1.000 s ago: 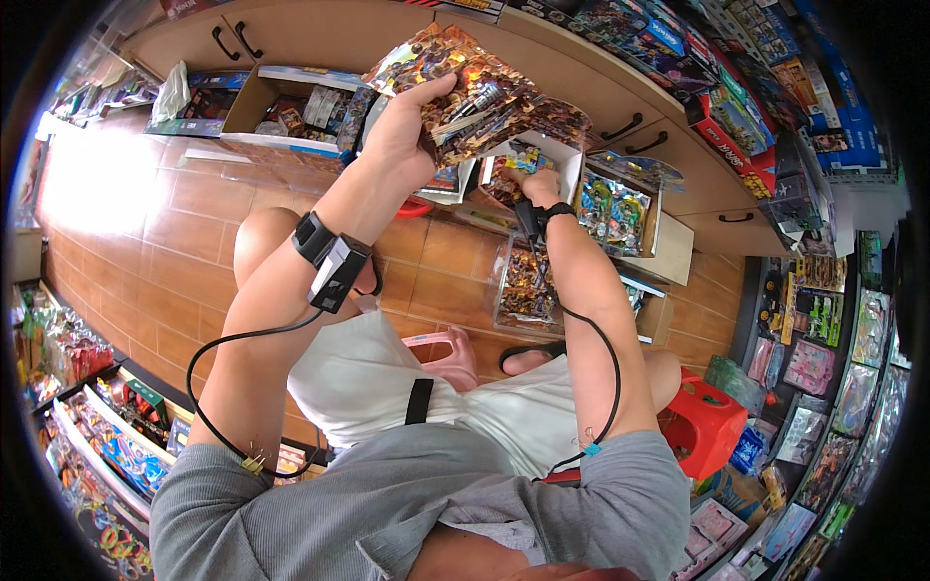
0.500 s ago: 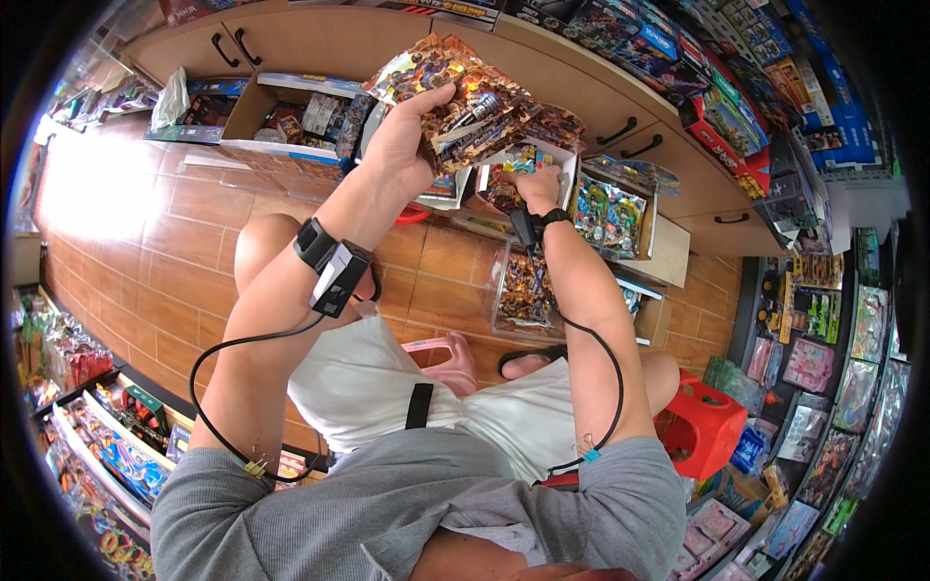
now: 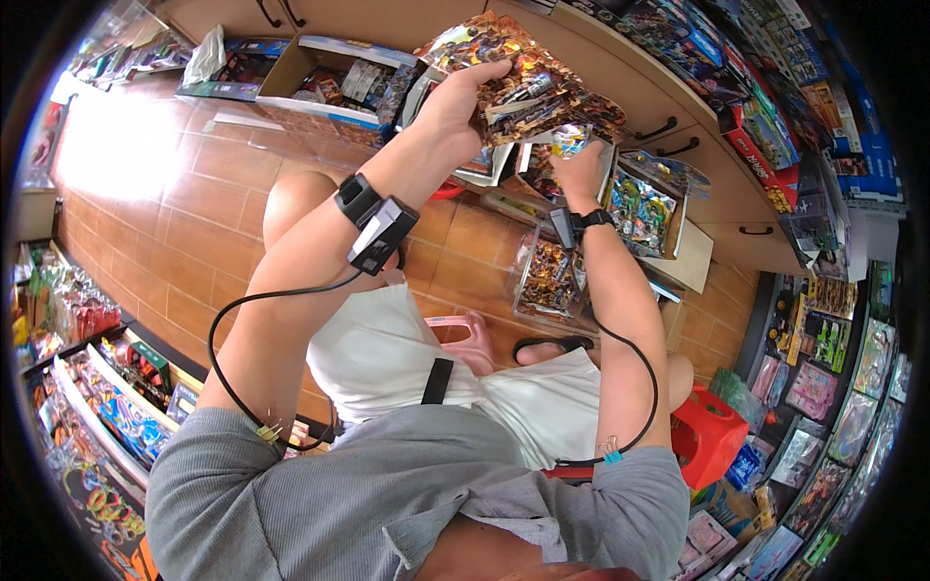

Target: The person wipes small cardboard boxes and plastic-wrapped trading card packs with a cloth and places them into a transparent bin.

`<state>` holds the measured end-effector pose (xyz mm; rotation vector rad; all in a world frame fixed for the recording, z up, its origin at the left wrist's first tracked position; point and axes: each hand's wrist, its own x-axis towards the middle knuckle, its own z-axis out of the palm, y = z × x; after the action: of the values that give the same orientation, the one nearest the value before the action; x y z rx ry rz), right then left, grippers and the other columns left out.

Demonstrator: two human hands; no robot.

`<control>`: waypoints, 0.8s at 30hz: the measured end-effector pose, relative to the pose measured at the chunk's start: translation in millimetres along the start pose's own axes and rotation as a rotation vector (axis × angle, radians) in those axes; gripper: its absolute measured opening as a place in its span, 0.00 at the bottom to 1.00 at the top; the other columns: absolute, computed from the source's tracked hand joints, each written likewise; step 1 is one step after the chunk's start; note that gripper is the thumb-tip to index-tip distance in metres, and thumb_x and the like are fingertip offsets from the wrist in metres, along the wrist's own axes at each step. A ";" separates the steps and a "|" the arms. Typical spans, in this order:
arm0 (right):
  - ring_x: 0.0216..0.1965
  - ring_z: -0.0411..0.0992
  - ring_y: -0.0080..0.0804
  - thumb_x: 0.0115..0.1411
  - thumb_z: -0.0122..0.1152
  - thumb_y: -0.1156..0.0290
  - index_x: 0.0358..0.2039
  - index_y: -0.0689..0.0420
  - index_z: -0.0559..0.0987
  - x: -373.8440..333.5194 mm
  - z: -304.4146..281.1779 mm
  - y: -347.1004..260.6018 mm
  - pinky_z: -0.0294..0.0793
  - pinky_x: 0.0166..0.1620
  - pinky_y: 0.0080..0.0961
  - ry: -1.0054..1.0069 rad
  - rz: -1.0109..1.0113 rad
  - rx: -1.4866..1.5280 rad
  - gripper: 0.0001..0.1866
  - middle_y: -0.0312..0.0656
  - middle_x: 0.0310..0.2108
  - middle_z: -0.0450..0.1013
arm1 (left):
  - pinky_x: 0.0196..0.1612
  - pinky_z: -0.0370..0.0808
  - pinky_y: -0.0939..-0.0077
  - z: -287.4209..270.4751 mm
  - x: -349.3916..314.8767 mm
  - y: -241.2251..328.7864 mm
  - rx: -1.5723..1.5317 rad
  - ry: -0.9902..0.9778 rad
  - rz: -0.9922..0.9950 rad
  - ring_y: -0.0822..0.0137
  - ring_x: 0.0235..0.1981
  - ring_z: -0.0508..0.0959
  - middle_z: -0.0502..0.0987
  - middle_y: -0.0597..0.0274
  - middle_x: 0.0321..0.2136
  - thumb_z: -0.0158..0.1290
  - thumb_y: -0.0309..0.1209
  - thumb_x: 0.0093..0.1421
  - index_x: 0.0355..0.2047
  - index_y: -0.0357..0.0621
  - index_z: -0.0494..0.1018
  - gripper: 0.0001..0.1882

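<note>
In the head view, the left hand (image 3: 463, 102) is raised in front of the person and its fingers are closed around a thick fan of glossy foil packets (image 3: 528, 82), flat and rectangular, with shiny brown and gold printing that wrinkles at the edges. The right hand (image 3: 581, 169) is just below this bundle and pinches one small silver-blue foil packet (image 3: 570, 138) between fingertips, touching the lower edge of the fan. Both wrists carry a black band with a small boxy device and a thin black cable. Under the hands, on the brown tiled floor (image 3: 194, 194), there is a clear plastic tray (image 3: 550, 279) filled with similar packets, and beside it an open cardboard box (image 3: 647, 208) with colourful packs. Another flat cardboard box (image 3: 334, 73) lies further left. A red plastic stool (image 3: 712, 436) stands near the person's right side.
</note>
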<state>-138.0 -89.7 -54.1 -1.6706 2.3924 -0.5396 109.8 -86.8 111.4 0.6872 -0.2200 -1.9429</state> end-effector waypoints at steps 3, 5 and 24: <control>0.35 0.78 0.60 0.47 0.77 0.59 0.46 0.65 0.62 -4.4 -26.5 -18.0 0.79 0.37 0.50 -0.001 -0.044 -0.039 0.37 0.61 0.31 0.77 | 0.50 0.81 0.56 -9.2 5.7 3.2 0.019 -0.011 0.011 0.56 0.45 0.82 0.81 0.52 0.46 0.55 0.31 0.66 0.49 0.39 0.73 0.14; 0.36 0.78 0.60 0.47 0.76 0.58 0.46 0.65 0.62 -1.9 -37.6 -9.2 0.78 0.36 0.49 0.091 -0.145 -0.050 0.37 0.62 0.34 0.77 | 0.50 0.80 0.54 -7.9 6.2 5.8 0.036 -0.005 0.015 0.56 0.45 0.82 0.81 0.52 0.46 0.55 0.32 0.65 0.49 0.39 0.73 0.15; 0.42 0.75 0.44 0.48 0.78 0.61 0.45 0.68 0.67 -20.8 -77.9 -89.3 0.72 0.49 0.38 0.245 -0.203 0.509 0.35 0.55 0.42 0.74 | 0.50 0.80 0.57 -0.2 1.1 54.4 -0.230 0.065 0.159 0.55 0.43 0.83 0.82 0.52 0.40 0.53 0.34 0.66 0.41 0.42 0.75 0.10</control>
<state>-79.6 -82.5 50.9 -1.6840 1.9889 -1.3265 151.5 -113.1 134.6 0.5622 -0.0093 -1.7572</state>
